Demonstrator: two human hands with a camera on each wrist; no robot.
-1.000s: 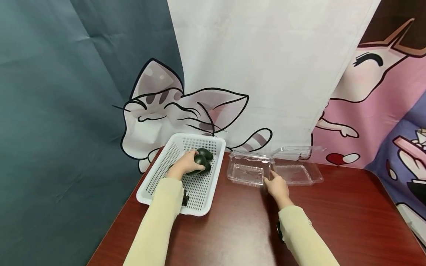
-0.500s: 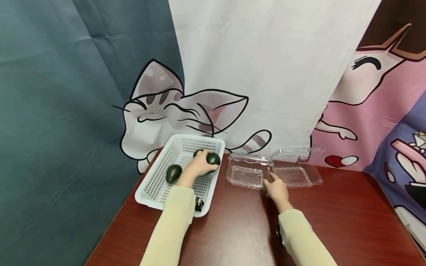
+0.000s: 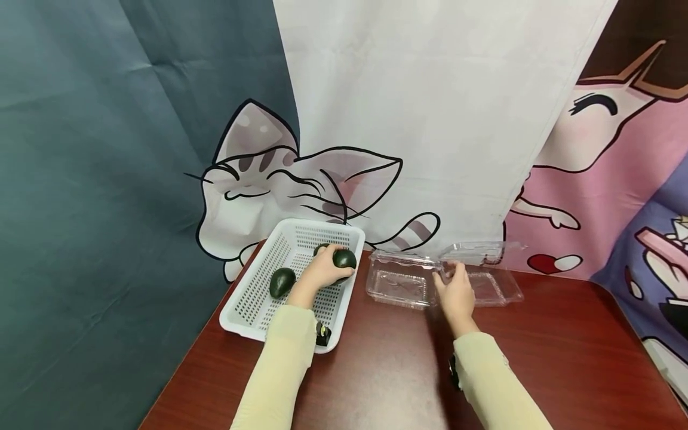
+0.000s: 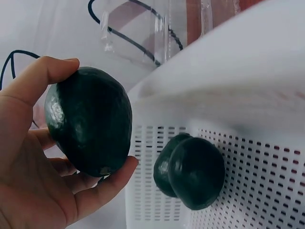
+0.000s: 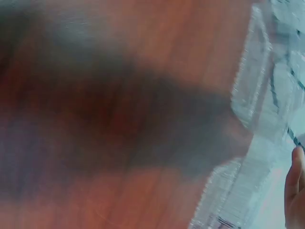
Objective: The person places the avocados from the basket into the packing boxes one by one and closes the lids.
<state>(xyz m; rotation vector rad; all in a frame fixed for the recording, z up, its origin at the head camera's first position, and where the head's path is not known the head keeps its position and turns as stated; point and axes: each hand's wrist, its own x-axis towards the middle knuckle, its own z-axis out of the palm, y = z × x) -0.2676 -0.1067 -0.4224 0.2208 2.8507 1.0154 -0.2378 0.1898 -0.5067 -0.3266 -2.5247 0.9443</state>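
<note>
The relation that matters most appears to be a sideways 1: the held avocado (image 3: 344, 258) sits at the right side of the white basket (image 3: 322, 225), and the clear plastic container (image 3: 400, 286) lies to its right along the far edge of the worktop (image 3: 387, 370), with the basket's right wall between them. The basket occupies the far left corner of the worktop, its length running from near to far.

The left hand (image 3: 322, 269) grips the avocado, its digits curled round it from end to end. In the left wrist view the long axis runs from the upper digit to the lower 1, tilted slightly; the palm lies alongside. How high it is above the basket floor cannot be told. In that view 2 more avocados (image 4: 198, 174) lie inside the basket, overlapping; the head view shows another avocado (image 3: 282, 282) left of the wrist.

The container has 2 sections side by side, the left section being the nearer to the held avocado. The right hand (image 3: 457, 298) is beside the join, in front of the right section, thumb and forefinger apart and holding nothing visible; whether it touches the plastic cannot be told. The left hand is nearer the avocados, the right hand nearer the container.
</note>
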